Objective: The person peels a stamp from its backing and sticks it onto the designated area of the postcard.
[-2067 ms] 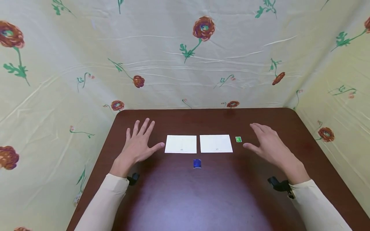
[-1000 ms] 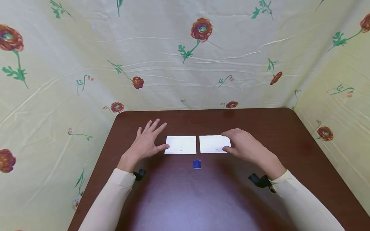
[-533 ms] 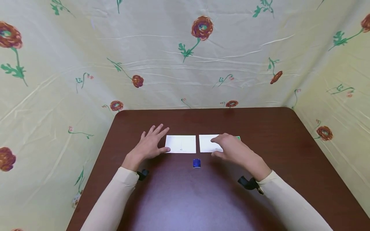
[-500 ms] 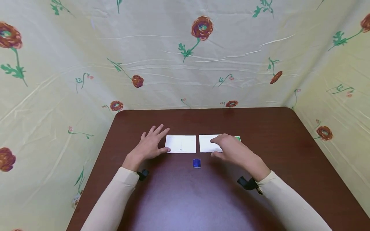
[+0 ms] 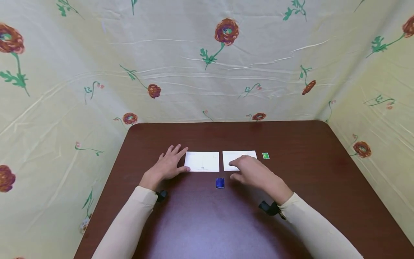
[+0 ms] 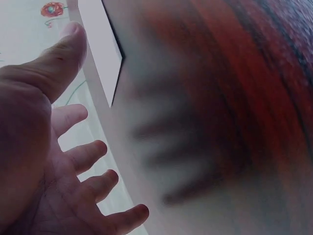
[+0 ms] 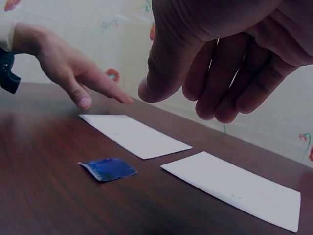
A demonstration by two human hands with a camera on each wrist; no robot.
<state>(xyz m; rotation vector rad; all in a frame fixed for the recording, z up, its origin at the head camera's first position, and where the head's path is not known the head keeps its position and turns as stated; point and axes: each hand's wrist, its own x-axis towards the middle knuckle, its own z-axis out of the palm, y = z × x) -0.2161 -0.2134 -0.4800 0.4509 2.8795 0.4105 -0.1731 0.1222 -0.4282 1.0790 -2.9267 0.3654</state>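
Two white postcards lie side by side on the brown table: the left postcard (image 5: 202, 161) and the right postcard (image 5: 230, 157). In front of the gap between them is a small blue stamp (image 5: 220, 183); the right wrist view shows its toothed edge and slightly curled shape. My left hand (image 5: 165, 166) spreads its fingers at the left postcard's left edge, the thumb overlapping that edge in the head view. Over the right postcard hovers my right hand (image 5: 253, 172), fingers loosely bent and thumb apart, pointing toward the blue stamp. Nothing is between its fingers in the right wrist view (image 7: 220, 63).
A small green stamp (image 5: 266, 155) with a white border lies right of the right postcard. Behind and beside the table (image 5: 207, 223) hangs a pale cloth (image 5: 174, 54) with printed flowers. Dark straps (image 5: 270, 208) sit at both wrists.
My right hand has moved left from beyond the green stamp to above the right postcard, uncovering the green stamp again. The left hand has shifted slightly right and nearer. Cards and stamps stay put.
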